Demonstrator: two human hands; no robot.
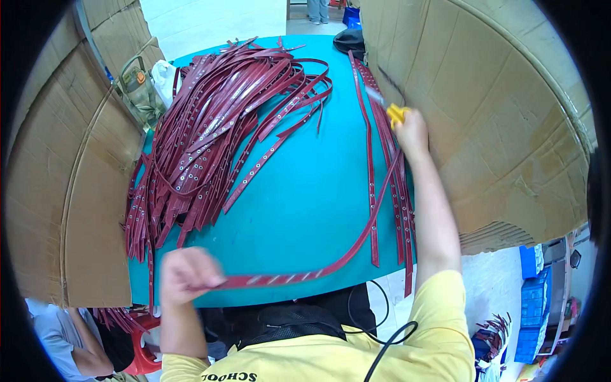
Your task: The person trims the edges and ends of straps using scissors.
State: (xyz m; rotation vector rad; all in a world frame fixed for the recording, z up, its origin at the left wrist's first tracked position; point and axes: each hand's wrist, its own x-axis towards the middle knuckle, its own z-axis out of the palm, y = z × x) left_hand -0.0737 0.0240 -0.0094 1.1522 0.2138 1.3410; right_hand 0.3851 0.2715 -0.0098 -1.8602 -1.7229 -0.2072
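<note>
big red strap pile (210,127), left hand (189,272) fisted around one strap (299,277) just nearside of it, right hand (414,132) curled round a yellow-handled tool (397,115) off to its right

Teal table (302,191): one. Left edge: one strap heap (210,121), individual count indeterminable. Right edge: one strap group (399,223), one yellow-handled tool (398,114). Near edge: one held strap (318,274). Far edge: one black article (349,42).

A heap of long, burgundy, eyeleted straps (210,127) lies on the left of the flat teal surface (305,184), a narrow burgundy strap bundle (395,191) on its right. Brown cardboard panels (496,127) stand at either side.
</note>
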